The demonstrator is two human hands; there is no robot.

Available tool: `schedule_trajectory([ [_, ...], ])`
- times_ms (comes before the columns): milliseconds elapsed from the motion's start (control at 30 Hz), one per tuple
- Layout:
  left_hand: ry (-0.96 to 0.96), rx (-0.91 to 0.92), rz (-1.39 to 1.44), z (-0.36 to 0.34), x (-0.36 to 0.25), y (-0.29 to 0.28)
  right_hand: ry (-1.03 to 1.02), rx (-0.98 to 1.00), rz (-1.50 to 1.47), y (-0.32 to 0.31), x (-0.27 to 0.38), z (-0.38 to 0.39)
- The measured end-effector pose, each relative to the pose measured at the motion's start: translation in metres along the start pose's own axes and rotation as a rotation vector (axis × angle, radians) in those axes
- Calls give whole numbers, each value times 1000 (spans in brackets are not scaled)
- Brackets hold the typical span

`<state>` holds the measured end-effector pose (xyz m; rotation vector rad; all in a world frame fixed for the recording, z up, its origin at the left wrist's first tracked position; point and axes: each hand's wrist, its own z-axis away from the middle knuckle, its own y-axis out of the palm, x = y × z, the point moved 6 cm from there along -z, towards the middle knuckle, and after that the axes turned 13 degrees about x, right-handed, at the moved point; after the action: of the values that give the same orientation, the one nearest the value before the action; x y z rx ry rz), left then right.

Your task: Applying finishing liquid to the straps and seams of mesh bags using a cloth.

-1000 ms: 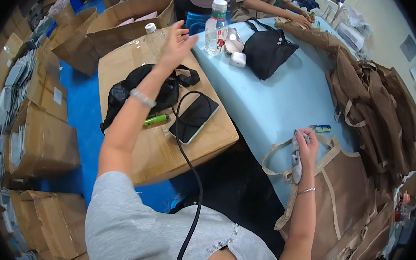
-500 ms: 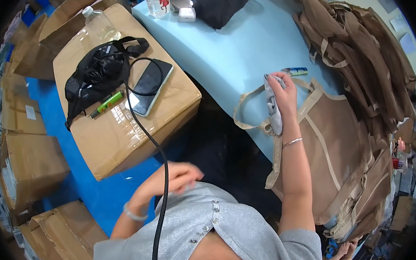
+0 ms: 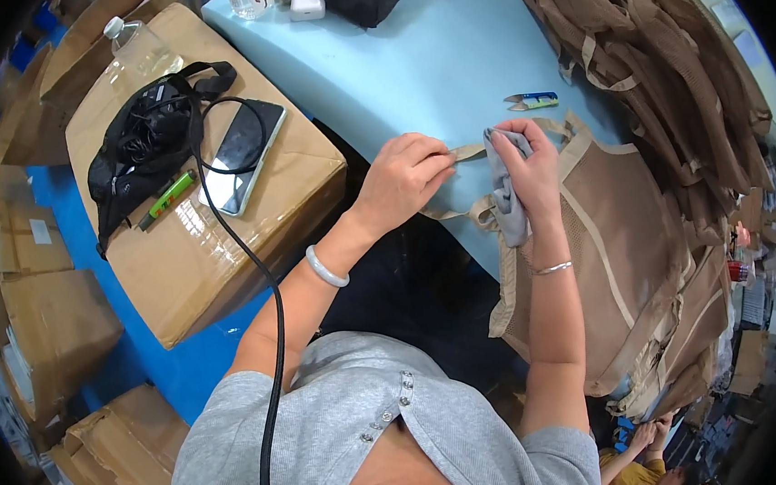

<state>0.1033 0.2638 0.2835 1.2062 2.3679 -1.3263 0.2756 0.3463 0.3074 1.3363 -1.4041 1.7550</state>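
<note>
A brown mesh bag (image 3: 620, 242) with beige trim lies on the right of the light blue table. My left hand (image 3: 403, 182) is closed at the far end of its beige strap (image 3: 470, 152), fingertips pinched on the band. Bunched in my right hand (image 3: 535, 169) is a small grey cloth (image 3: 504, 192), pressed between thumb and fingers over the strap's near side. Just beyond that hand lie thread snips (image 3: 532, 101) with a blue and green handle.
More brown mesh bags (image 3: 667, 84) are heaped at the right. On the left, a cardboard box (image 3: 296, 236) carries a black waist bag (image 3: 138, 139), a phone (image 3: 249, 153), a green marker (image 3: 168, 199) and a bottle (image 3: 143, 50). A black cable (image 3: 262, 261) hangs before me. Another person's hands (image 3: 654, 436) show lower right.
My left hand has risen from near my waist to the strap and pinched it. The right hand still holds the grey cloth. The view has shifted slightly.
</note>
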Motion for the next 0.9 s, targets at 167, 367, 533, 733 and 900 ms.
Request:
schedule_trajectory([
  [167,8,18,18,-1,-1,-2,-112,84,317,19,22,15],
  [367,27,11,49,0,3,-1,-250,137,515,35,23,13],
  [533,-28,24,73,-3,5,0,-182,111,536,30,18,7],
  [733,-76,-27,130,-6,4,1,-231,126,540,30,18,6],
  [900,-96,11,91,-7,6,2,-145,200,560,37,19,6],
])
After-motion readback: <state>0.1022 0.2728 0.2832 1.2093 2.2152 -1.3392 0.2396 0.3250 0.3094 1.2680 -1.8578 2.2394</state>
